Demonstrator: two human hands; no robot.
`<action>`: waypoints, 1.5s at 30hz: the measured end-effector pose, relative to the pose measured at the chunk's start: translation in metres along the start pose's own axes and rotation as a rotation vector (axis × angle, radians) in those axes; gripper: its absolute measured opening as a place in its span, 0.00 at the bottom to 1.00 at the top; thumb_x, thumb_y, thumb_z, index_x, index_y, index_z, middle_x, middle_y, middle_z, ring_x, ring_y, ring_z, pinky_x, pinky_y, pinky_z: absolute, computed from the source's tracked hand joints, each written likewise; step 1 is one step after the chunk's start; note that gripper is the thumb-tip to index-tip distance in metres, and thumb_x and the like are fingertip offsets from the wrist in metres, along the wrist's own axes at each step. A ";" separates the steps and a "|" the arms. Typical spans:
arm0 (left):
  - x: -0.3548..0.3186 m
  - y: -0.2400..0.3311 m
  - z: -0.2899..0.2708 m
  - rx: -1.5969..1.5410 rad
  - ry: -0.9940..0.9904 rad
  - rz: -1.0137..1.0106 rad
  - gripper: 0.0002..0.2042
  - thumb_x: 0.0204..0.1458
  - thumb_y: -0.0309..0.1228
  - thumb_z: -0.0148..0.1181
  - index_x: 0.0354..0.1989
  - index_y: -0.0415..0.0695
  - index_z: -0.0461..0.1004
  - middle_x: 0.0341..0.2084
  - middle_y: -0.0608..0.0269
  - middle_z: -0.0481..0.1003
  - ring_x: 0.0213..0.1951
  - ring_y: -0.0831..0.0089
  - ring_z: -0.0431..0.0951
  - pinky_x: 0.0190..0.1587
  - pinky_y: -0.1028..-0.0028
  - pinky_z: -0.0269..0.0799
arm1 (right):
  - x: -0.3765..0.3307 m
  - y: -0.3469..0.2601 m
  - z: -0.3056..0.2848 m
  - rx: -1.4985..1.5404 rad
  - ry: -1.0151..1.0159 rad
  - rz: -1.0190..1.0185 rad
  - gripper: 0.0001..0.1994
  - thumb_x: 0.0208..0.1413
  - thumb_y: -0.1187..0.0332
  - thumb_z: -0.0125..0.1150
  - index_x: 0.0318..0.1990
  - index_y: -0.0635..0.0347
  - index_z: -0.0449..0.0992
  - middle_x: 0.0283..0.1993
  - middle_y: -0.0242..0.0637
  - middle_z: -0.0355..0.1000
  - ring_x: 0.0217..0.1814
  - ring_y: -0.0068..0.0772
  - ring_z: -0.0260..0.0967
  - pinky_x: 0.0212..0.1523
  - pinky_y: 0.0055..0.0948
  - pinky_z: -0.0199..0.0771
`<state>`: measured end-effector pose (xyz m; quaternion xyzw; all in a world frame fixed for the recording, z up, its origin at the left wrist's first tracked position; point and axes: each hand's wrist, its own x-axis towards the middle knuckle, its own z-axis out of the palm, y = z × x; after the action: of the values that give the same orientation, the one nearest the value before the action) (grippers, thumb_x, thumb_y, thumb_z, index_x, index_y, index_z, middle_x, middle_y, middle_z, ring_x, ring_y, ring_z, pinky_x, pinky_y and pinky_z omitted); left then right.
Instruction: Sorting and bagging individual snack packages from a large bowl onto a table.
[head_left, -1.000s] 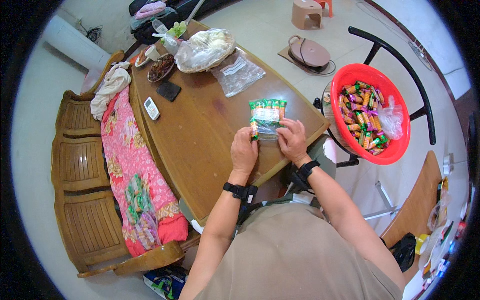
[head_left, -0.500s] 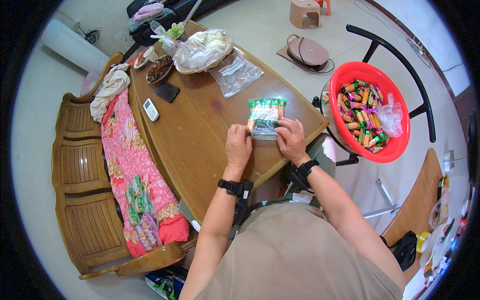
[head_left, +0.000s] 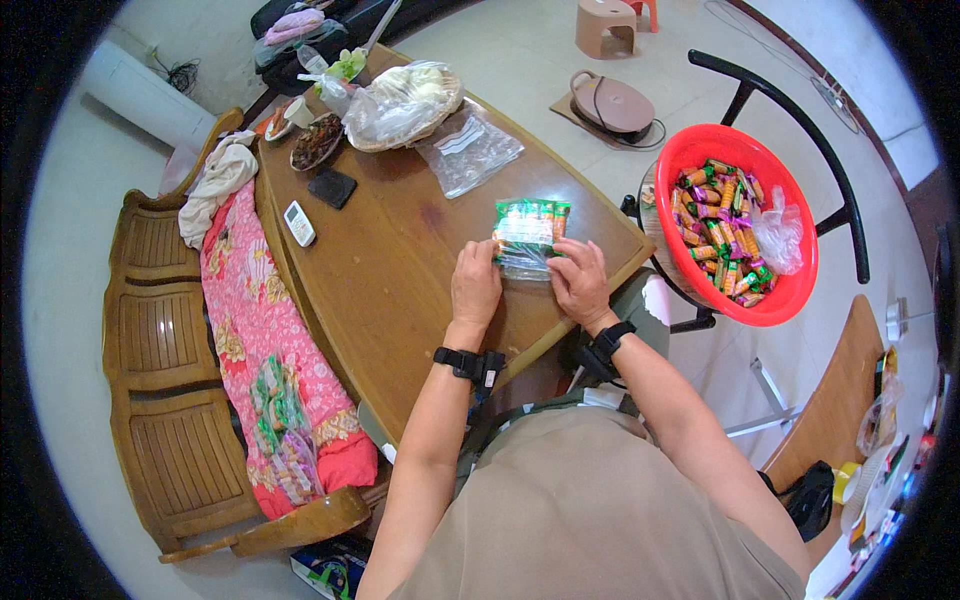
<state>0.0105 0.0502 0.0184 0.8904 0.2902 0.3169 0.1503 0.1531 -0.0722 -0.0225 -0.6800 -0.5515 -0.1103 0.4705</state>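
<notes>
A clear plastic bag [head_left: 530, 225] holds a row of small snacks in green and orange wrappers and lies flat on the wooden table near its right edge. My left hand [head_left: 477, 285] has curled fingers closed on the bag's left edge. My right hand [head_left: 580, 280] pinches the near right side of the bag, thumb and fingers together. Both hands rest low over the tabletop. Part of the bag's side edges is hidden under the fingertips.
A red basin [head_left: 740, 310] of wrapped snacks sits on a chair at the right. On the wooden table [head_left: 400, 300] lie an empty clear bag [head_left: 470, 155], a plastic-covered basket [head_left: 400, 110], a remote [head_left: 299, 223] and a dark pad [head_left: 332, 187]. Filled bags [head_left: 285, 420] lie on the bench at left.
Both hands stay at the bag's sides. The clear film now lies more evenly over the snacks, with more glare and wrinkles across the top. The view has shifted slightly.
</notes>
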 end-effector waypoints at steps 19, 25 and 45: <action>-0.002 -0.007 -0.004 -0.013 -0.010 0.115 0.08 0.42 0.16 0.52 0.30 0.41 0.65 0.29 0.52 0.66 0.35 0.51 0.69 0.37 0.59 0.68 | 0.002 -0.002 -0.002 0.014 -0.005 -0.006 0.11 0.44 0.75 0.62 0.36 0.52 0.73 0.47 0.35 0.70 0.56 0.40 0.67 0.59 0.53 0.57; 0.004 -0.012 0.000 -0.011 -0.006 0.093 0.08 0.42 0.17 0.54 0.30 0.41 0.64 0.26 0.52 0.66 0.32 0.50 0.70 0.34 0.58 0.67 | 0.001 -0.001 -0.001 0.014 -0.012 -0.005 0.11 0.44 0.75 0.61 0.37 0.52 0.73 0.48 0.34 0.70 0.56 0.39 0.66 0.59 0.53 0.57; 0.005 -0.005 0.000 0.065 -0.052 0.004 0.13 0.46 0.22 0.57 0.42 0.44 0.69 0.35 0.55 0.68 0.40 0.55 0.71 0.41 0.61 0.71 | 0.000 -0.001 -0.001 0.006 -0.009 -0.009 0.10 0.46 0.73 0.62 0.37 0.52 0.73 0.48 0.35 0.70 0.56 0.39 0.66 0.60 0.52 0.55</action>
<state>0.0116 0.0576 0.0184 0.9033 0.2946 0.2843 0.1280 0.1530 -0.0726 -0.0214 -0.6765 -0.5569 -0.1078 0.4697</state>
